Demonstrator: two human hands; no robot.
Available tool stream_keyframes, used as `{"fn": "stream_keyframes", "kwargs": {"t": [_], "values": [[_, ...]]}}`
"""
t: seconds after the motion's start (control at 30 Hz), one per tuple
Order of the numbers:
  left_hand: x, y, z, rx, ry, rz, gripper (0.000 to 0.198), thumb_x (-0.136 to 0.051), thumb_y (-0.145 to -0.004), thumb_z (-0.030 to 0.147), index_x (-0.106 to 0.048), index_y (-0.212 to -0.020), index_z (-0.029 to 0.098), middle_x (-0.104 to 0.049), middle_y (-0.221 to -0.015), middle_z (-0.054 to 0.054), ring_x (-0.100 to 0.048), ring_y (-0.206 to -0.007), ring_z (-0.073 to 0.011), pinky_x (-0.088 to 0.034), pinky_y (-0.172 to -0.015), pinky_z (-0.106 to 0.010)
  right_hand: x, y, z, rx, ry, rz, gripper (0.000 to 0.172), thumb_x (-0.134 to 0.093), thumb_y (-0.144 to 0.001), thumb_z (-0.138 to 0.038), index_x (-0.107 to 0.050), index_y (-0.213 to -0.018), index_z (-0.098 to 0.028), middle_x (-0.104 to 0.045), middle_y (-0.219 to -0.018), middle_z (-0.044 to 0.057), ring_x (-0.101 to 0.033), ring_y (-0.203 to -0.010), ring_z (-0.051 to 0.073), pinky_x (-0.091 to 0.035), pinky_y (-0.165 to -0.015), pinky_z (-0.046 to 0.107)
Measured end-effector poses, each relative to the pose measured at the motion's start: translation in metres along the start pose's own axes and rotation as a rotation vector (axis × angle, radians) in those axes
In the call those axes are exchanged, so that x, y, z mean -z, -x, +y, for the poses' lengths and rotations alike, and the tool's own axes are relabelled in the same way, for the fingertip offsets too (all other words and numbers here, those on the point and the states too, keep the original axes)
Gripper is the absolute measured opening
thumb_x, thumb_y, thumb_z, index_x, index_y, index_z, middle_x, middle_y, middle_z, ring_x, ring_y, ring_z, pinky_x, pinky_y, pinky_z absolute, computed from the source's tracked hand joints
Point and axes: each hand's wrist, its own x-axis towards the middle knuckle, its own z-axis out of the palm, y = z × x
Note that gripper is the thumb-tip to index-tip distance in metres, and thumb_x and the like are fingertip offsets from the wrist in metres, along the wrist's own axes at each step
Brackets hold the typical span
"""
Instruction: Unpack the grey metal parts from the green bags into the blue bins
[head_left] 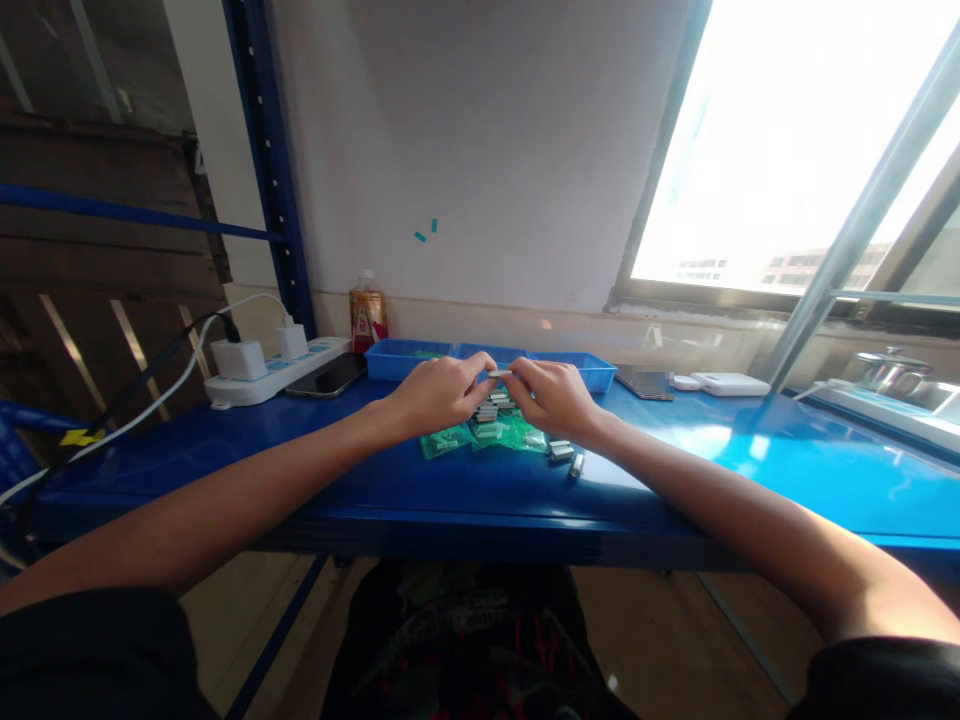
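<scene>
My left hand (442,392) and my right hand (553,398) meet over the middle of the blue table. Between their pinched fingertips is a small, flat, silvery metal piece (499,374), held at both ends. Its exact kind is too small to make out. Just below lie several similar small metal pieces (489,411) on green plastic bags (513,432), partly hidden by my hands. Two more metal pieces rest on the table near my right wrist, one silvery block (560,451) and one tilted piece (577,465).
A blue divided tray (390,362) stands behind my hands against the wall. To the left are a bottle (367,312), a phone (328,376) and a power strip (225,390) with cables. On the right lie a white box (731,384) and a metal pot (891,371).
</scene>
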Motion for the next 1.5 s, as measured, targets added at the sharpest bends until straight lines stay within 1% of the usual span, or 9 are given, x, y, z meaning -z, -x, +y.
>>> {"fn": "stream_keyframes", "kwargs": {"t": [0.07,0.23,0.3,0.47,0.6,0.83,1.0,1.23,1.5], "values": [[-0.0006,0.0002,-0.0001,-0.002,-0.009,0.003,0.033,-0.034,-0.094,0.043,-0.052,-0.112,0.022,-0.069,-0.081,-0.004,-0.067,-0.073,-0.0228,-0.042,-0.058,-0.026,-0.0003,0.0001,0.0003,-0.005,-0.011,-0.001,0.031,-0.038,-0.095,-0.037,-0.058,-0.080,-0.019,-0.063,-0.066,0.002,-0.055,-0.057,0.013,-0.027,-0.054,0.024],[0.0009,0.0001,0.0009,0.011,-0.032,-0.005,0.036,-0.026,-0.097,0.043,-0.052,-0.108,0.022,-0.069,-0.080,-0.006,-0.068,-0.079,-0.0256,-0.043,-0.060,-0.027,-0.0005,0.0010,0.0008,0.004,-0.078,0.013,0.026,-0.043,-0.093,-0.039,-0.057,-0.102,-0.019,-0.065,-0.071,0.001,-0.057,-0.058,0.013,-0.032,-0.055,0.022],[0.0017,0.0000,0.0016,0.019,-0.035,-0.004,0.036,-0.024,-0.097,0.042,-0.052,-0.108,0.022,-0.069,-0.081,-0.006,-0.068,-0.080,-0.0263,-0.043,-0.061,-0.028,-0.0010,0.0013,0.0013,0.021,-0.086,0.024,0.026,-0.046,-0.092,-0.038,-0.056,-0.105,-0.018,-0.066,-0.072,0.000,-0.057,-0.059,0.013,-0.034,-0.056,0.022],[0.0015,0.0002,0.0015,0.020,-0.028,-0.024,0.037,-0.025,-0.097,0.042,-0.054,-0.106,0.022,-0.069,-0.081,-0.006,-0.068,-0.081,-0.0252,-0.043,-0.063,-0.027,-0.0026,0.0015,0.0025,0.025,-0.058,0.049,0.024,-0.046,-0.092,-0.036,-0.057,-0.105,-0.019,-0.067,-0.074,0.002,-0.059,-0.061,0.013,-0.036,-0.057,0.022],[0.0005,0.0004,-0.0002,0.008,-0.005,-0.006,0.037,-0.027,-0.097,0.044,-0.055,-0.106,0.023,-0.069,-0.081,-0.005,-0.067,-0.080,-0.0247,-0.042,-0.062,-0.027,-0.0023,0.0010,0.0020,0.018,-0.035,0.052,0.023,-0.045,-0.092,-0.036,-0.059,-0.102,-0.019,-0.068,-0.075,0.002,-0.060,-0.062,0.013,-0.035,-0.057,0.022],[0.0010,-0.0005,-0.0001,-0.018,0.087,0.046,0.030,-0.041,-0.093,0.040,-0.050,-0.114,0.022,-0.068,-0.074,0.000,-0.065,-0.066,-0.0178,-0.037,-0.054,-0.023,0.0001,-0.0002,-0.0001,0.011,-0.044,0.069,0.026,-0.042,-0.094,-0.035,-0.062,-0.093,-0.019,-0.067,-0.073,0.002,-0.057,-0.060,0.013,-0.033,-0.056,0.023],[0.0008,-0.0008,0.0003,-0.014,0.095,0.077,0.028,-0.041,-0.093,0.039,-0.052,-0.111,0.021,-0.067,-0.073,0.001,-0.062,-0.060,-0.0151,-0.034,-0.052,-0.022,0.0019,-0.0006,-0.0008,0.020,-0.054,0.054,0.029,-0.040,-0.095,-0.035,-0.062,-0.086,-0.019,-0.066,-0.071,0.002,-0.057,-0.061,0.013,-0.033,-0.057,0.023],[0.0009,-0.0010,-0.0003,-0.001,0.050,0.073,0.034,-0.033,-0.096,0.044,-0.053,-0.110,0.020,-0.068,-0.077,-0.003,-0.064,-0.066,-0.0187,-0.037,-0.054,-0.024,0.0003,0.0009,0.0008,0.020,-0.083,0.072,0.027,-0.047,-0.092,-0.038,-0.057,-0.107,-0.018,-0.065,-0.070,0.000,-0.057,-0.058,0.012,-0.035,-0.057,0.022],[0.0002,-0.0009,0.0001,0.000,0.093,0.075,0.032,-0.035,-0.095,0.044,-0.051,-0.112,0.021,-0.067,-0.075,-0.001,-0.064,-0.065,-0.0177,-0.036,-0.053,-0.024,-0.0022,0.0010,0.0022,0.020,-0.068,0.103,0.021,-0.047,-0.092,-0.033,-0.058,-0.102,-0.019,-0.065,-0.070,0.000,-0.059,-0.060,0.012,-0.035,-0.056,0.022]]}}
